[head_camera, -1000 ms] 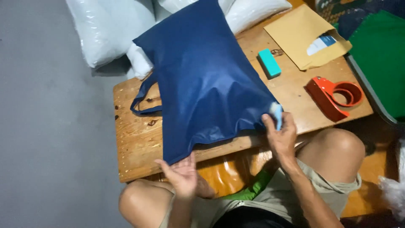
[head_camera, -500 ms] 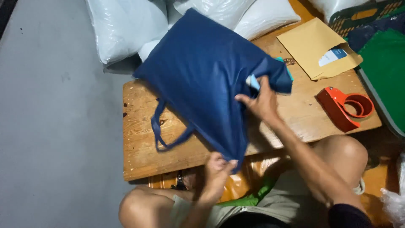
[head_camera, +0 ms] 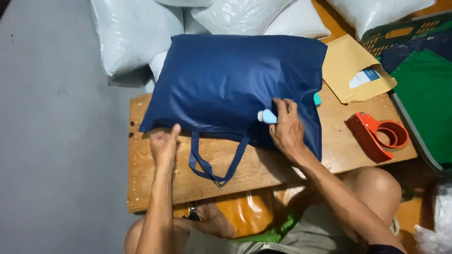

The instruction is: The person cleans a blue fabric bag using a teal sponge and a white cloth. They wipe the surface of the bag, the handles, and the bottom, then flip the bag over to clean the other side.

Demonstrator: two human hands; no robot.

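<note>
A navy blue fabric tote bag (head_camera: 226, 80) lies flat on a low wooden table (head_camera: 155, 183), its handles (head_camera: 214, 160) hanging toward me. My left hand (head_camera: 163, 143) pinches the bag's lower left edge near the opening. My right hand (head_camera: 285, 127) rests on the bag's right part and holds a small light-blue object (head_camera: 267, 116) between its fingers. A teal object (head_camera: 318, 99) peeks out from under the bag's right edge.
A red tape dispenser (head_camera: 376, 134) and a brown envelope (head_camera: 351, 68) with a label lie on the table's right side. Green fabric (head_camera: 423, 99) fills a crate at right. White plastic-wrapped bundles (head_camera: 136, 37) are stacked behind the table. Grey floor lies at left.
The bag has been turned from a tilted, lifted position to lie flat across the table, handles toward me. My left hand rose from below the table to the bag's edge.
</note>
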